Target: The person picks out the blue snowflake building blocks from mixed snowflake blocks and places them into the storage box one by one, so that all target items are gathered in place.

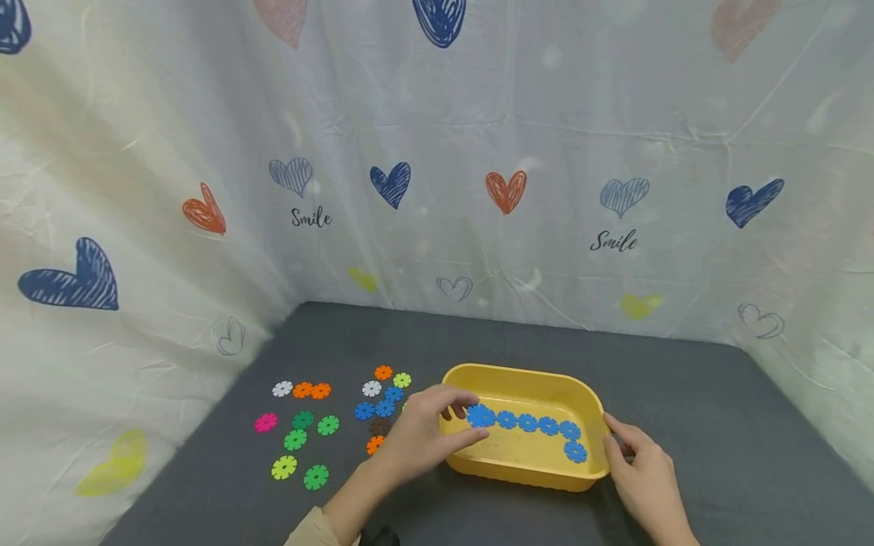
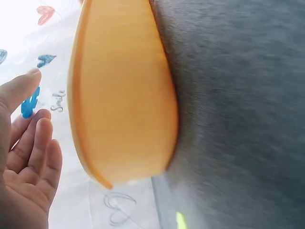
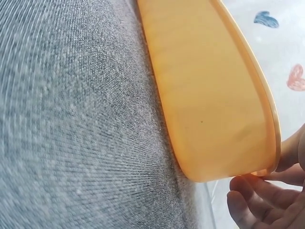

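A yellow plastic basin (image 1: 519, 466) stands on the dark cloth. Inside it several blue notched plastic discs (image 1: 527, 422) form a row that bends toward the near side at its right end. Over the basin's left part, my left hand (image 1: 426, 425) pinches a blue notched disc (image 1: 478, 415); that disc also shows between thumb and fingers in the left wrist view (image 2: 30, 102). Whether it touches the row's left end I cannot tell. My right hand (image 1: 642, 466) grips the basin's right rim, thumb and fingers on either side of it, as the right wrist view (image 3: 271, 198) shows.
Left of the basin, loose notched discs lie spread on the cloth: a pink disc (image 1: 266, 422), a green disc (image 1: 316, 477), an orange pair (image 1: 312, 390), a blue cluster (image 1: 385, 408) and others. A white curtain (image 1: 546, 265) printed with hearts borders the table (image 1: 717, 425).
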`<state>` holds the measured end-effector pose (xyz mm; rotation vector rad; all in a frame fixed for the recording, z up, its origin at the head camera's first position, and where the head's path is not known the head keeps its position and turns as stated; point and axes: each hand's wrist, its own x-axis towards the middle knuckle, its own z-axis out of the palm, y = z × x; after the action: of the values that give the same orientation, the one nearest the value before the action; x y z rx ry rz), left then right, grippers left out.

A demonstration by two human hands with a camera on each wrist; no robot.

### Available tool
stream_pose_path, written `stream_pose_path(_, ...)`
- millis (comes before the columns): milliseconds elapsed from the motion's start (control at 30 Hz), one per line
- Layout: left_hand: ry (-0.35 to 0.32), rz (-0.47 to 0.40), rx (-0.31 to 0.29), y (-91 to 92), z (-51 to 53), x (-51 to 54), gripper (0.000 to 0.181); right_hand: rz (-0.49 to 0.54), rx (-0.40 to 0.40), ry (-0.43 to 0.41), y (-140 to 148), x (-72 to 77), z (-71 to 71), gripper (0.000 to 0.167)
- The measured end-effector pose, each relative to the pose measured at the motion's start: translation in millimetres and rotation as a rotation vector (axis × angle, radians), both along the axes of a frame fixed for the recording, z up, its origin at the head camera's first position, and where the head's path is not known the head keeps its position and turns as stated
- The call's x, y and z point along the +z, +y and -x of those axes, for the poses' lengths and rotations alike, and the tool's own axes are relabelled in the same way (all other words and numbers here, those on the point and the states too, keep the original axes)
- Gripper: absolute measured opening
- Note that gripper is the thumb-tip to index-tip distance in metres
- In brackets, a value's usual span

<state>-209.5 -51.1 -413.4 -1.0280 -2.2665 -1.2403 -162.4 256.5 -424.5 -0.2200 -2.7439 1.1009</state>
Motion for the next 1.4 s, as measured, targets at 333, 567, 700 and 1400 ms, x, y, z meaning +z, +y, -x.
stream_pose_path(333, -0.21, 0.137, -0.125, 29.9, 15.7, 7.3, 0.034, -0.007, -0.006, 0.004, 0, -1.4, 0.6, 0.043)
stream_pose_path(567, -0.256, 0.238, -0.213, 49.8, 26.7, 6.2, 0.032, -0.002, -0.001, 0.0, -1, -1.2, 1.2, 0.043)
stream_pose_path(700, -0.302, 0.28, -0.215, 58.2, 33.3, 4.1, 0.031, 0.001, 0.005, 0.009, -1, -2.1, 1.2, 0.043)
stream_pose_path(1400, -0.327, 0.507, -0.244, 96.3, 49.1, -16.4, 0.033, -0.009, 0.011, 0.036, -1, -2.3, -0.8, 0.043)
